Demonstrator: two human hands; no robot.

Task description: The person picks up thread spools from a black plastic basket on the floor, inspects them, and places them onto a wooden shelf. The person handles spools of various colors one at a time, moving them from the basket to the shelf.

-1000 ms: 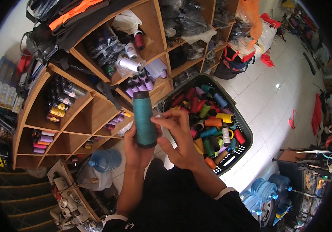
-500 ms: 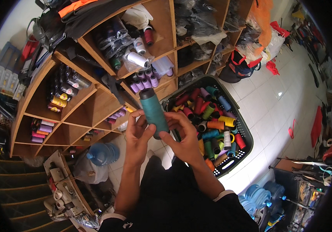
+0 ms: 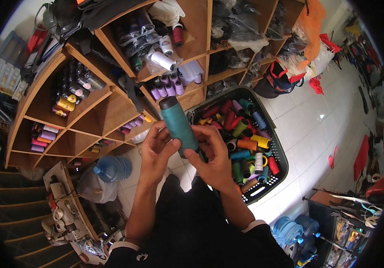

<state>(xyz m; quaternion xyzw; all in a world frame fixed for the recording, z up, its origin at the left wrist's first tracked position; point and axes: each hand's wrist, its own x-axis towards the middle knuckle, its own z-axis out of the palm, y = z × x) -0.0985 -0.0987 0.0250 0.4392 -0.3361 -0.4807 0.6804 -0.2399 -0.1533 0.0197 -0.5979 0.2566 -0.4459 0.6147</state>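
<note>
A teal spool of thread (image 3: 179, 125) with a black core end is held up in front of me, tilted so its top leans left. My left hand (image 3: 158, 149) is closed on its left side, the thumb pressed near the lower end. From the right, my right hand (image 3: 210, 156) grips the same spool, with its thumb at the base. Behind the spool and to the right, a dark green plastic basket (image 3: 284, 164) holds many thread spools in red, orange, yellow, green and blue. Part of the basket is hidden by my right hand.
Wooden shelves (image 3: 207, 43) in front hold purple spools (image 3: 168, 85), bagged items and dark spools (image 3: 73, 87). A blue water jug (image 3: 113, 169) stands on the tiled floor at left, beside a sewing machine (image 3: 62, 210). More blue jugs (image 3: 288, 230) stand at lower right.
The view has shifted slightly, moving the shelves and basket in the picture. Both hands still hold the teal spool, which appears slightly turned and a little larger.
</note>
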